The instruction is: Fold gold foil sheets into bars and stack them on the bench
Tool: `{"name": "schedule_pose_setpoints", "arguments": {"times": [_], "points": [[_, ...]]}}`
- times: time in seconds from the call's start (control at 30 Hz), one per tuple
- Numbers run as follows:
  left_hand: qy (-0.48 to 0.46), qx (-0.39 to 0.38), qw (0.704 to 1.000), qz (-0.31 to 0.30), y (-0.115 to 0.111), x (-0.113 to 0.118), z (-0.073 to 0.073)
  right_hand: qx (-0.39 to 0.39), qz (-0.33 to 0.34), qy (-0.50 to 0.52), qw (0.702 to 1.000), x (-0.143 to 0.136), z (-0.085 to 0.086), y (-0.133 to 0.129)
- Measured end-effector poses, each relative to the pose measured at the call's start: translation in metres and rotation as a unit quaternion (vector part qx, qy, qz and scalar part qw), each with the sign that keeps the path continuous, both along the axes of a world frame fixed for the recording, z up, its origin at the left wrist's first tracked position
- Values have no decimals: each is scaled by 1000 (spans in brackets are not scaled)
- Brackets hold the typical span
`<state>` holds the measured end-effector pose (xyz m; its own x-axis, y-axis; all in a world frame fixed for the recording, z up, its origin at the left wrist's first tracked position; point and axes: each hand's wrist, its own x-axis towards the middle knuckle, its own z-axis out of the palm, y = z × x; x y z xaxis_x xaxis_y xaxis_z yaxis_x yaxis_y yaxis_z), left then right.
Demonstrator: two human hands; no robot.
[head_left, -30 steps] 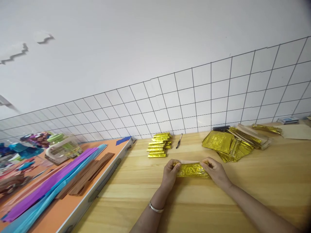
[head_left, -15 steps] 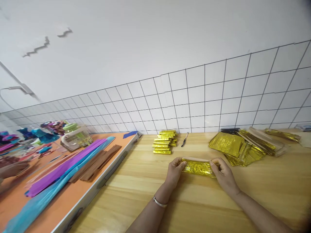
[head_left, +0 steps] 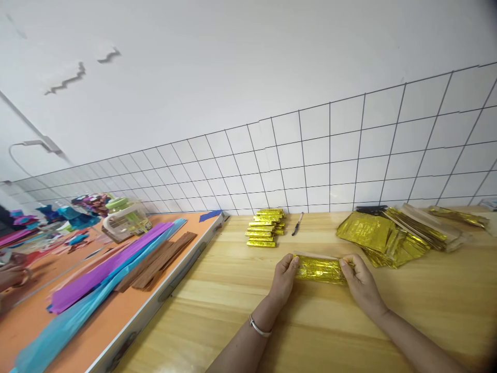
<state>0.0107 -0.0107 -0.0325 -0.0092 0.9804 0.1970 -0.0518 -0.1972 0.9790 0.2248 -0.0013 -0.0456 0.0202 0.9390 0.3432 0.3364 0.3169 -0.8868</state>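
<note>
Between my hands a shiny gold foil sheet (head_left: 321, 270) is stretched, with a pale strip showing along its far edge. My left hand (head_left: 285, 274) pinches its left end, thumb on top. At the right end, my right hand (head_left: 357, 280) grips it between thumb and fingers. Beyond my left hand lies a stack of narrow folded gold foil strips (head_left: 262, 234). A pen (head_left: 297, 225) rests beside that stack. Farther right is a fanned pile of flat gold foil sheets (head_left: 365, 232).
On the left, an orange table (head_left: 116, 316) carries purple paper (head_left: 112, 269), blue paper (head_left: 66, 331), brown strips (head_left: 163, 261) and a green-lidded jug (head_left: 126, 220). Another person's hand (head_left: 13, 277) is at the far left. A white gridded wall (head_left: 314, 160) backs the wooden table (head_left: 217, 311).
The view has shifted slightly, so everything sits a little farther right. Both hands keep hold of the gold foil sheet, with little other movement. The other person's hand at far left has moved.
</note>
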Motion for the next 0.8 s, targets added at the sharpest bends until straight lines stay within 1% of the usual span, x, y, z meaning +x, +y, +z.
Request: {"name": "schedule_pose_setpoints", "arguments": {"times": [0.1, 0.27, 0.43, 0.57, 0.67, 0.73, 0.8], "points": [[15, 9, 1000, 1, -2, 0, 3, 0, -11, -5, 1000, 0, 0, 0], [36, 29, 999, -1, -6, 1, 7, -12, -6, -8, 1000, 0, 0, 1], [52, 30, 998, 1, -6, 1, 3, -19, -19, -10, 1000, 1, -2, 2], [54, 26, 998, 15, -4, 1, -2, -16, -13, -1, 1000, 1, -4, 2], [47, 27, 998, 32, -1, 1, -4, -20, -7, 48, 999, 0, -5, 5], [37, 29, 998, 47, 0, 0, -6, -24, 1, 113, 993, -2, -4, 7], [24, 33, 997, 62, 1, -1, -6, -35, 27, 168, 985, -4, -2, 8]]}}
